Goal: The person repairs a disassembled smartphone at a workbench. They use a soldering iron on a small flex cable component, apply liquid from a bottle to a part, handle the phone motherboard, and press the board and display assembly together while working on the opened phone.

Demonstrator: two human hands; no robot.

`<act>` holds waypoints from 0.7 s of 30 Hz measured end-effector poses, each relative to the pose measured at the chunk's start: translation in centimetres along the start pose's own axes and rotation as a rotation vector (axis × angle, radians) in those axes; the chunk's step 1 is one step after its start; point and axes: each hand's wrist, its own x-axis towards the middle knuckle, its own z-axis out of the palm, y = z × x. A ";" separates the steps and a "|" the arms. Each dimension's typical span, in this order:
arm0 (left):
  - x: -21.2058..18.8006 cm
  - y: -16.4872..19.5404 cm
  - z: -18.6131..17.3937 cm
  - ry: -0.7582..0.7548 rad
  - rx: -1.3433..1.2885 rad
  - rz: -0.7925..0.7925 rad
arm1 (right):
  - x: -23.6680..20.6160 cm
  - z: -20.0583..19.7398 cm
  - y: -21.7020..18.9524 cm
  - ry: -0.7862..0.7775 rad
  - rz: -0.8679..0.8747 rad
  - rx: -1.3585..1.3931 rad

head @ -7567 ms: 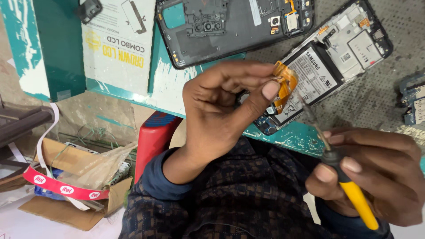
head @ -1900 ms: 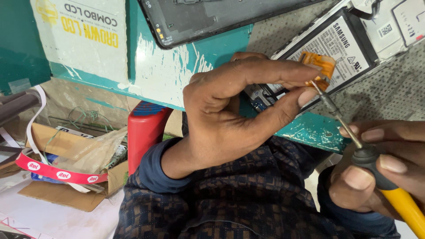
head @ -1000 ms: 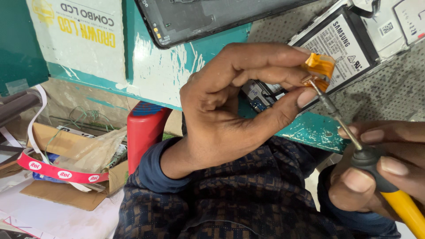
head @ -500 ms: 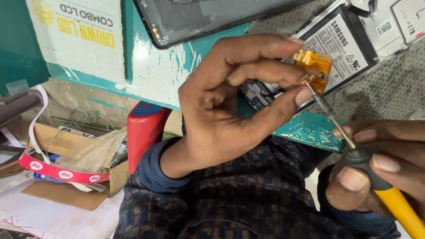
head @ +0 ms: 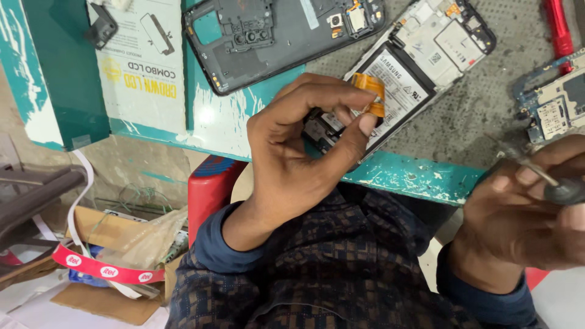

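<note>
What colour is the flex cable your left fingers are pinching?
Orange. The flex cable, pinched by the left hand over the opened phone, shows best in the head view.

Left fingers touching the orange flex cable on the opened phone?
Touching. The head view shows the left hand with thumb and forefinger tips pinched on the orange flex cable above the opened phone, with no gap visible.

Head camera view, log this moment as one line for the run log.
left hand: fingers pinch orange flex cable on opened phone | right hand: grips screwdriver, clear of phone | back cover: lying apart on bench
</note>
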 end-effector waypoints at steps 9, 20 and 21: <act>-0.3 0.2 0.6 0.040 -0.023 0.048 | -0.1 2.7 -0.7 -0.010 -0.003 -0.107; 0.2 2.0 2.2 0.122 0.928 0.390 | -0.1 2.8 -0.4 0.007 -0.002 -0.112; 0.5 1.8 2.5 0.123 0.961 0.376 | -0.2 2.8 -0.3 0.009 -0.003 -0.110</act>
